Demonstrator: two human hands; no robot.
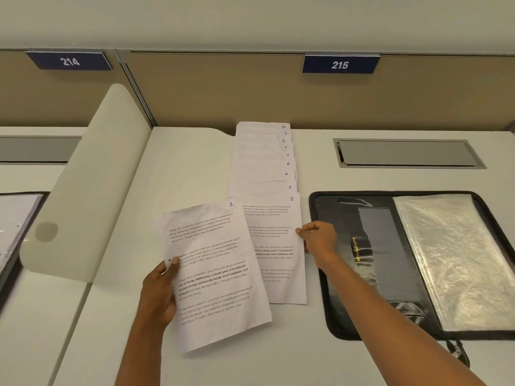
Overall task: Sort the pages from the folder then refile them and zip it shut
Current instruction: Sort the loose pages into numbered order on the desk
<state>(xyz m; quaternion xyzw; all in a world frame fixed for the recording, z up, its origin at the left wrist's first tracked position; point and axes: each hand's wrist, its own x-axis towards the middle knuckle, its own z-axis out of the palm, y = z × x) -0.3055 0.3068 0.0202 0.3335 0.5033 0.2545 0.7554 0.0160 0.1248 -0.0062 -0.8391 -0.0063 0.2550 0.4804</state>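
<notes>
My left hand [160,293] grips page 1 [214,271] by its left edge, thumb on top, and holds it tilted above the desk. My right hand [319,236] pinches the right edge of page 2 [274,252], which lies flat on the desk. Behind page 2, pages numbered 3 up to 10 [262,157] lie fanned in an overlapping column toward the partition. To the right, the black zip folder [348,218] lies open, with clear plastic sleeves [451,257] on its right half.
A rounded white divider [92,176] stands at the left of the white desk [181,168]. A grey cable flap [407,153] is set into the desk behind the folder. Partition panels carry signs 214 [69,61] and 215 [340,64]. Another folder shows at the far left [14,227].
</notes>
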